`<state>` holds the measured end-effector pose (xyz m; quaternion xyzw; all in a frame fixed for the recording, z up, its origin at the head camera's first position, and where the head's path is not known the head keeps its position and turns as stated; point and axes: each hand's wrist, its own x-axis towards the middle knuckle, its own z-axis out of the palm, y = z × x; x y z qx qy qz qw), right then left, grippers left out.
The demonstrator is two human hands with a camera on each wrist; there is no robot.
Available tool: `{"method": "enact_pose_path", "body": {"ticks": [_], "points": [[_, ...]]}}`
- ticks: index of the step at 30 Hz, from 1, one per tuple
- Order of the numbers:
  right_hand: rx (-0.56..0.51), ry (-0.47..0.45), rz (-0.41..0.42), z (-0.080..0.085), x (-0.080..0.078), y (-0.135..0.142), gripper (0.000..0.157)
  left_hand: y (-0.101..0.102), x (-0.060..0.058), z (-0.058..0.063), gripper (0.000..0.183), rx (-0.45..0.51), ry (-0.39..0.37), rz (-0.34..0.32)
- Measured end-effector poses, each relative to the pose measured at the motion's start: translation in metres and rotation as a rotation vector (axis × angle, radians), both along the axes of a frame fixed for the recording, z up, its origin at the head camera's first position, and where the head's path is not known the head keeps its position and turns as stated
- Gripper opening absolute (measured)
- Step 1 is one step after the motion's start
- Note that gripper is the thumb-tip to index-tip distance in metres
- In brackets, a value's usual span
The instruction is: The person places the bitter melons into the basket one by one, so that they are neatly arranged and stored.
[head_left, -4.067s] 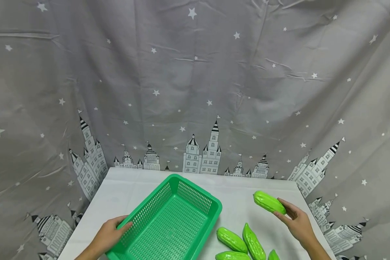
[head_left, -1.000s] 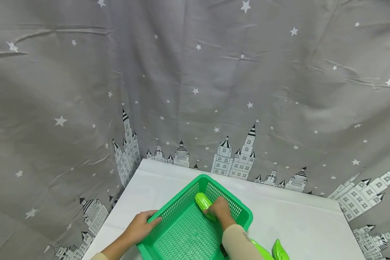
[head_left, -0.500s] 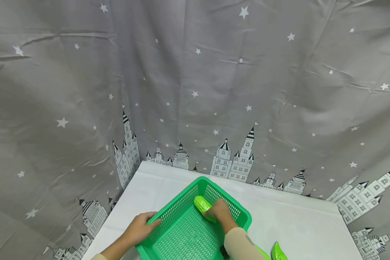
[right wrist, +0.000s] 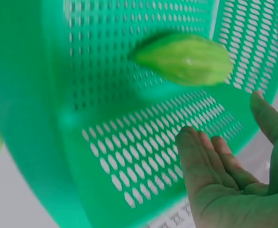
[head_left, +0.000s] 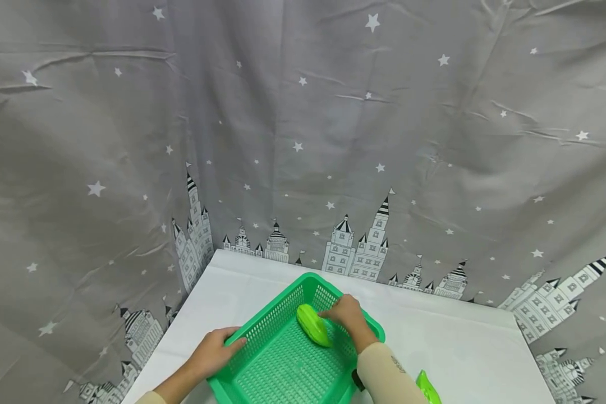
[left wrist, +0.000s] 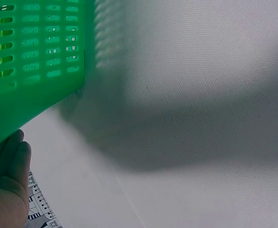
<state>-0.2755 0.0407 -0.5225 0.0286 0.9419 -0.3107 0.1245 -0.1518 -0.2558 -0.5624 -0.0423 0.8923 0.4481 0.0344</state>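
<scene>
Head view shows a green basket set slantwise on a white table. Inside it, on the floor toward the basket's far end, lies one bright green gourd, its blunt end toward the far corner and its pointed end toward the basket's right side. The left hand grasps the basket's left rim, thumb over the edge and fingers outside. The right hand reaches in over the basket's right side, just beside the gourd; right wrist view shows it has let go, with fingers straight, thumb apart and a gap between fingertips and gourd. Outside the basket, to its right, a second gourd lies on the table, partly cut off by the frame. Behind the basket hangs a grey curtain printed with stars and castles.
</scene>
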Motion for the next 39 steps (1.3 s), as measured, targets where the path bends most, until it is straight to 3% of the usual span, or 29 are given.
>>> {"method": "enact_pose_path", "body": {"ticks": [9, 16, 29, 35, 39], "points": [[-0.142, 0.051, 0.013, 0.046, -0.001, 0.017, 0.054, -0.006, 0.002, -0.002, 0.040, -0.011, -0.023, 0.035], [-0.282, 0.140, 0.008, 0.066, -0.001, 0.030, 0.058, -0.011, 0.002, -0.002, 0.045, -0.021, -0.034, 0.037], [-0.517, 0.306, -0.033, 0.067, 0.001, 0.079, 0.077, -0.006, 0.001, -0.005, 0.045, 0.004, -0.064, 0.020], [-0.576, 0.380, -0.040, 0.068, 0.007, 0.106, 0.082, -0.001, -0.004, -0.002, 0.047, -0.026, -0.032, -0.019], [-0.590, 0.381, -0.033, 0.069, 0.008, 0.116, 0.082, -0.001, -0.006, -0.001, 0.047, -0.048, -0.029, -0.028]]}}
